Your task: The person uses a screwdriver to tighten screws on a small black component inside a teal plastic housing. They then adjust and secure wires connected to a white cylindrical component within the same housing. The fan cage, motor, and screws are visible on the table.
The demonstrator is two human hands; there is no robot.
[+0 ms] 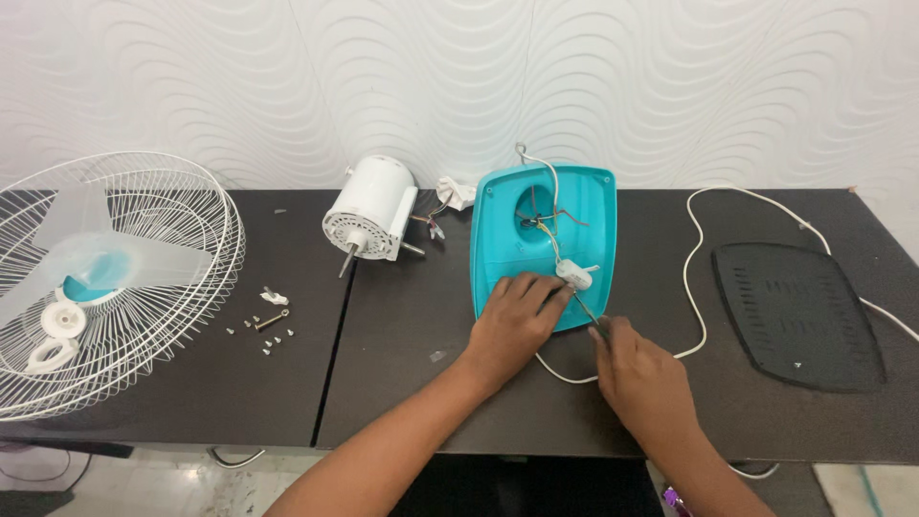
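Resting flat on the lower edge of the teal base (503,251), the left hand (515,316) has its fingers spread and pressing down, gripping nothing. Just right of it, the right hand (639,373) is closed around a thin screwdriver (584,306), whose tip reaches a small white block (574,274) lying on the base. Thin wires (550,215) run from that block up into the round hole in the base. A white cord (691,278) loops across the dark counter (402,383) from under the base out to its right, passing a black grille cover (799,316) that lies well right of the base. Just left of the base stands a white motor (369,222) with its shaft pointing down toward the counter's front. Farther left of the base lie a few loose screws (260,327), and beyond them a white wire guard (144,278) holding pale blades (91,254).
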